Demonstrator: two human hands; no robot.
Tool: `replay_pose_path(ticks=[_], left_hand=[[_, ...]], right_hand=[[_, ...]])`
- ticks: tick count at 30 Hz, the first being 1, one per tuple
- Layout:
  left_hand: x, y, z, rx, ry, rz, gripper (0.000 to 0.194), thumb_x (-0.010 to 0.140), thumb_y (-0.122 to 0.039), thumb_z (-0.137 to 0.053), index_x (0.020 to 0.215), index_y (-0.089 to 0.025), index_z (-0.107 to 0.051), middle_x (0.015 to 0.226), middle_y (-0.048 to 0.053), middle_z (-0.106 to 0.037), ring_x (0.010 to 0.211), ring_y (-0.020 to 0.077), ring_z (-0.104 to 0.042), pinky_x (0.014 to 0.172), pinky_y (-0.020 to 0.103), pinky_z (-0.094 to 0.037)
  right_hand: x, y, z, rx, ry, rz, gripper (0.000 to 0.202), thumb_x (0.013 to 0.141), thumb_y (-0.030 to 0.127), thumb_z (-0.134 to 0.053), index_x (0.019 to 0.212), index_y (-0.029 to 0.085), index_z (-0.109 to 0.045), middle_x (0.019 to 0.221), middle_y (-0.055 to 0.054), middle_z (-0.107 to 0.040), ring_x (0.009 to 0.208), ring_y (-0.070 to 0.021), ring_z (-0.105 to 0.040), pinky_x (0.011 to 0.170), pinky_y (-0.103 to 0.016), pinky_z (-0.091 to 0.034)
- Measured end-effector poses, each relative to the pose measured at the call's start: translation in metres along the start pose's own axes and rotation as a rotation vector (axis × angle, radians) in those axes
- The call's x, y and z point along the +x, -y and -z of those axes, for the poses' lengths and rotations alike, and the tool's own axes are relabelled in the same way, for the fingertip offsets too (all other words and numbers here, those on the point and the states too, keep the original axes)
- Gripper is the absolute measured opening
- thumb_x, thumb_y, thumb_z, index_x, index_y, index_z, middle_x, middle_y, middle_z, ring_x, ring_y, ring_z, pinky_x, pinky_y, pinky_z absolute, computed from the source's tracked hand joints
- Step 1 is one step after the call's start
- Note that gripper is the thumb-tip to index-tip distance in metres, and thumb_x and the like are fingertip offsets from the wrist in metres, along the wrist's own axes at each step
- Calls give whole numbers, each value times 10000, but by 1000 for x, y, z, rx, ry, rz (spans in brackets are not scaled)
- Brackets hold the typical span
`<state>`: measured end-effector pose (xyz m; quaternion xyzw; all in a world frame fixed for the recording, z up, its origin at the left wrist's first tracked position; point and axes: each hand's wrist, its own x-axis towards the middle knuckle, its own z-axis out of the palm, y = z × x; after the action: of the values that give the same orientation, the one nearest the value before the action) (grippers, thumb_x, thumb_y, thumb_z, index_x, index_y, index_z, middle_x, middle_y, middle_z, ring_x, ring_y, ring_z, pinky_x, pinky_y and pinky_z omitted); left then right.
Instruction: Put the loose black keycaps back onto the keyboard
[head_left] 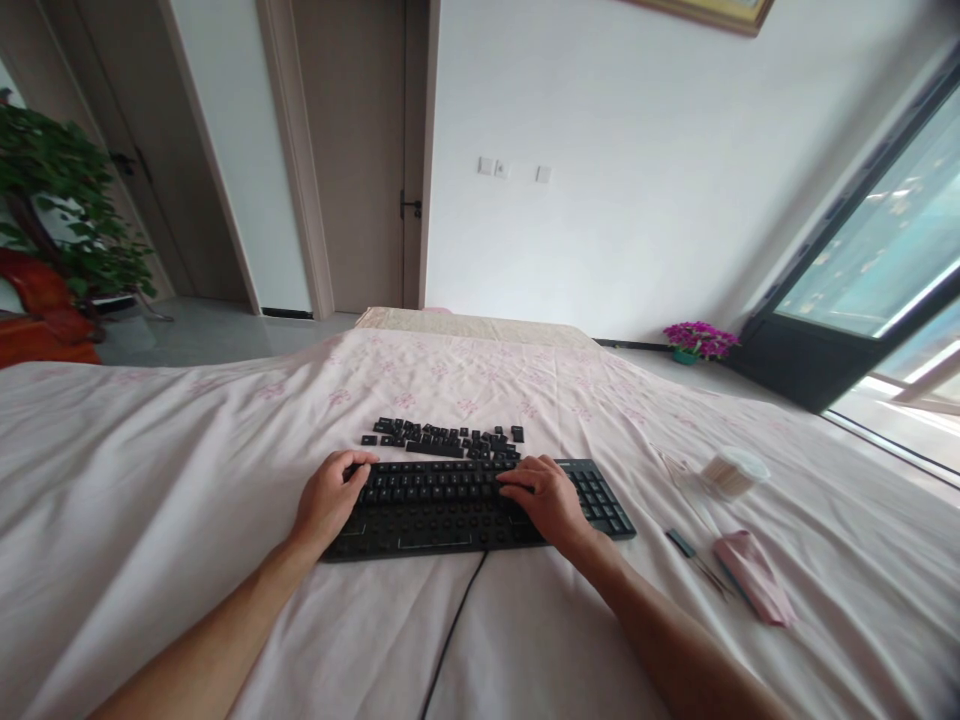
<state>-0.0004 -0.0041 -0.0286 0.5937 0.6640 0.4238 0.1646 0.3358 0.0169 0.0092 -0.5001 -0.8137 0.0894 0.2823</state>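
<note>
A black keyboard (442, 522) lies on the cloth in front of me. Keycaps sit on its upper rows and number pad, while the nearer rows of the main block show bare switch stems. My left hand (330, 497) grips the keyboard's upper left end, fingers curled at the edge and thumb on top. Over the right part of the main block, my right hand (551, 497) has its thumb and fingers drawn together at the keys; whatever is between them is hidden. Loose black keycaps (435, 450), several of them and one long bar, lie just beyond the keyboard.
A pale flowered cloth (420, 375) covers the surface. On the right are a clear container of cotton swabs (735, 472), a small dark-handled tool (681, 543) and a folded pink cloth (754, 575). The keyboard's cable (455, 625) runs toward me.
</note>
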Motion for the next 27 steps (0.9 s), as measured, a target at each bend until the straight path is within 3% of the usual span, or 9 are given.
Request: replay_pose_path(ticks=[15, 27], left_hand=[[1, 2, 0, -6, -2, -11, 260, 812, -332, -478, 953, -239, -675, 1048, 13, -680, 982, 201, -619, 889, 306, -457], [0, 0, 0, -1, -2, -8, 259, 806, -327, -476, 945, -238, -676, 1052, 16, -677, 989, 209, -611, 891, 316, -451]], right_hand=[[-3, 18, 9, -276, 82, 151, 212, 911, 315, -533, 977, 298, -734, 853, -34, -653, 848, -187, -511, 779, -315, -364], [-4, 23, 13, -337, 117, 234, 239, 934, 286, -486, 962, 268, -723, 795, -41, -611, 813, -177, -491, 736, -313, -310]])
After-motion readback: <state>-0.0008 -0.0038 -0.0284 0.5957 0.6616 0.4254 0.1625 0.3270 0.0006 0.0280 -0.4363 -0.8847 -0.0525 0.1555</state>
